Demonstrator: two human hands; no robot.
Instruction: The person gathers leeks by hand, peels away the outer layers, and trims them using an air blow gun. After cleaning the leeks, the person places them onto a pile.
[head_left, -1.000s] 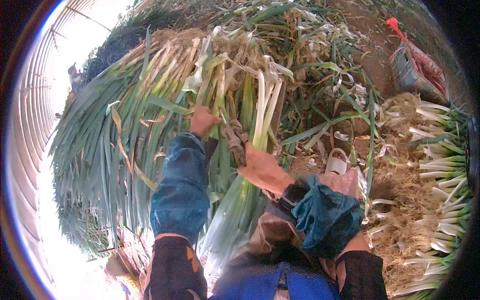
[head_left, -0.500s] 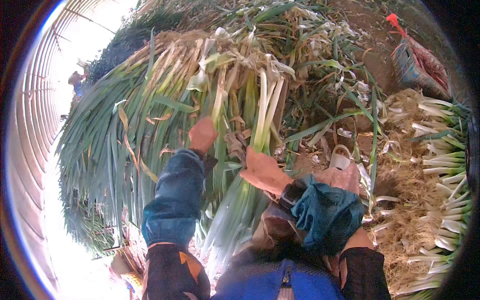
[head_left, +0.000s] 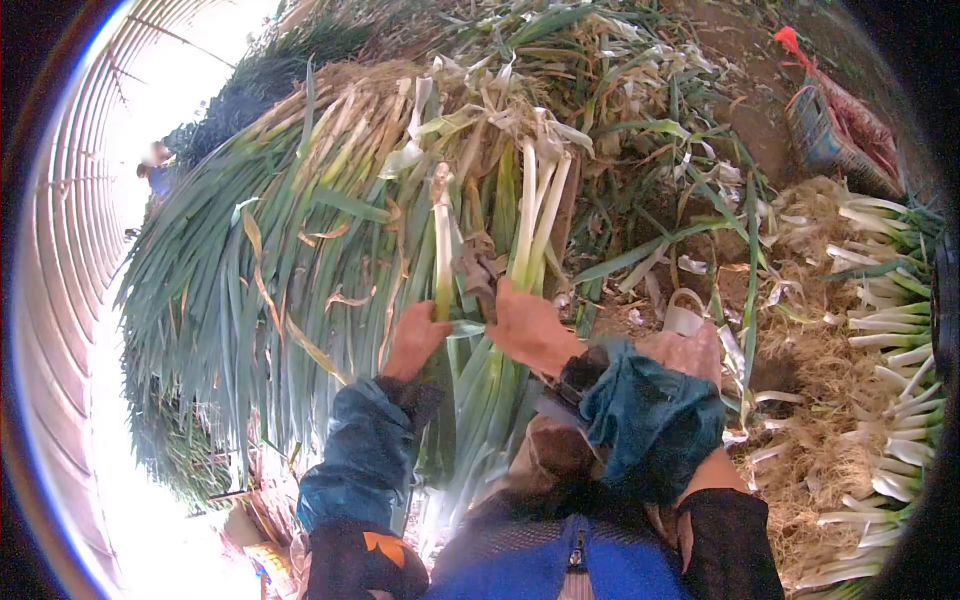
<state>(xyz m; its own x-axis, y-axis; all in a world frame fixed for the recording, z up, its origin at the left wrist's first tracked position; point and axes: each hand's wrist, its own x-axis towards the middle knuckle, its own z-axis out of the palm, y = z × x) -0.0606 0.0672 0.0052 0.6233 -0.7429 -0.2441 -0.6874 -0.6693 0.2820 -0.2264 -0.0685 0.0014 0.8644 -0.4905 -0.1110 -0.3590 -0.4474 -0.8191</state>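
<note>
My left hand [head_left: 414,340] is closed around a long green onion [head_left: 443,235], whose pale stem stands up above the fingers. To the right of it, my right hand [head_left: 532,330] is wrapped round a few green onions [head_left: 530,215], their white ends pointing away from me and their green leaves hanging below. A brownish, crumpled-looking piece [head_left: 479,268] shows beside the right thumb. Both hands work close over a large heap of green onions [head_left: 240,260], root ends at the top and leaves spread toward the left.
On the right, a row of green onions [head_left: 890,340] lies with its tangled roots [head_left: 810,420] toward me. A printed sack [head_left: 840,135] with a red tie is at the upper right. Loose leaves [head_left: 640,90] litter the ground. A person [head_left: 157,168] is far off at left.
My left hand has moved down the stem and slightly right, nearer my right hand, and more of the white stem shows. My right hand has hardly moved, still on its stems.
</note>
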